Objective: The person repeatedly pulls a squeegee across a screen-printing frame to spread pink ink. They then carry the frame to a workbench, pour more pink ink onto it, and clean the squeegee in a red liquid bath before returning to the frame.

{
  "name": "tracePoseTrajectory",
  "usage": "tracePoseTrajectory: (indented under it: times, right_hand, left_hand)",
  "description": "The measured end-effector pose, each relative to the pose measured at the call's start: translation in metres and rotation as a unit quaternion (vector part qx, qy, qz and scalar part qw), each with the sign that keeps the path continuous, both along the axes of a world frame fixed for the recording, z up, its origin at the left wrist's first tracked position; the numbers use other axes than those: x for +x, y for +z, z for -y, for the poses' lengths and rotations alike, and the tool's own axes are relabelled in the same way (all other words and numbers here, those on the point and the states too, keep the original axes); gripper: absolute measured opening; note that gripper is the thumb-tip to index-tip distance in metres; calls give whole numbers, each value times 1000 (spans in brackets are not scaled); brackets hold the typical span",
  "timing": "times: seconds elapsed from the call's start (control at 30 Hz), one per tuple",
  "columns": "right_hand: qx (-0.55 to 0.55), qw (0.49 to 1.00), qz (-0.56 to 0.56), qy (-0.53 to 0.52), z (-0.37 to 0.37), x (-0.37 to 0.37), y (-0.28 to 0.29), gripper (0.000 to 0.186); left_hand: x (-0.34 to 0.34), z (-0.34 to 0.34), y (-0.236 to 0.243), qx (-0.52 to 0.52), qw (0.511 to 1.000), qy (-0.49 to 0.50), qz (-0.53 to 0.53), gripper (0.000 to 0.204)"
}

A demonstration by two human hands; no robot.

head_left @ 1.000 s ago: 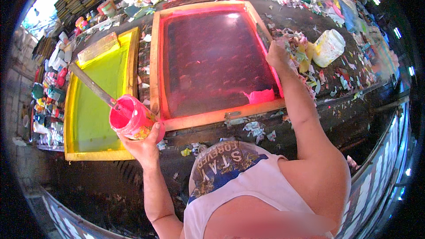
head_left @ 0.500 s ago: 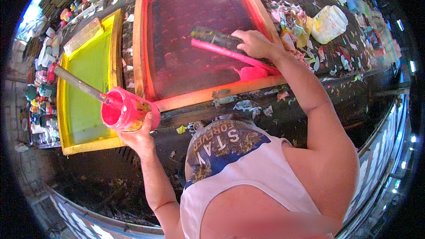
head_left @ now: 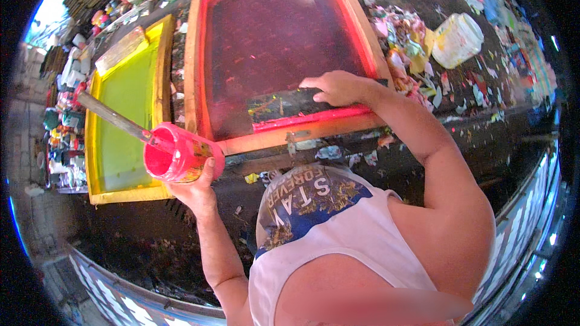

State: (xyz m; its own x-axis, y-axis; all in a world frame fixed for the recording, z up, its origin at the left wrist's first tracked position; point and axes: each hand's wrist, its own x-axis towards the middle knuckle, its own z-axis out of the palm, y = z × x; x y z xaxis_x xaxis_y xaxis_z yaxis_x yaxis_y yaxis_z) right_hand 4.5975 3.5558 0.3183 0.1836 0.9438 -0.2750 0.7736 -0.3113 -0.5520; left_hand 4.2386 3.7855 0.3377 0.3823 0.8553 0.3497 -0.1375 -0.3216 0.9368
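Note:
My left hand (head_left: 194, 193) grips a plastic jar (head_left: 199, 156) coated in bright pink ink, tilted with its mouth facing left. A flat stirring stick (head_left: 115, 116) leans out of the jar. In my right hand (head_left: 341, 89) is a dark, ink-stained squeegee (head_left: 281, 107), its pink-covered edge low along the near side of a wood-framed printing screen (head_left: 192, 69). Fingers lie over the top of the squeegee, partly hiding it. Pink ink lines the inner borders of the screen, and its dark red mesh shows beyond the squeegee.
A second screen with yellow ink (head_left: 127, 105) lies at left, a wooden-handled squeegee (head_left: 122, 51) across its far end. A stained white tub (head_left: 457, 40) lies at right beside crumpled scraps (head_left: 408, 36). Several ink containers crowd the far left.
My right hand has brought the squeegee nearer to me, down to the screen's near side, and levelled it. The pink ink pool at the near right corner is now mostly covered.

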Motion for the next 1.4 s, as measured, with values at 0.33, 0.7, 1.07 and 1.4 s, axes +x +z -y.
tracePoseTrajectory:
  times: [0.33, 0.7, 1.07, 1.4]
  right_hand:
    - [46, 984, -163, 57, -26, 53, -59, 52]
    - [88, 938, -335, 1, -52, 84, -8, 53]
    - [581, 787, -206, -27, -89, 46, 233, 46]
    - [797, 589, -133, -26, -106, -49, 251, 49]
  left_hand:
    - [-10, -3, 7, -2, 999, 34, -28, 109]
    - [-3, -11, 7, -42, 999, 28, -19, 102]
    - [119, 5, -2, 4, 991, -133, -31, 99]
    - [157, 10, 33, -9, 987, -158, -23, 105]
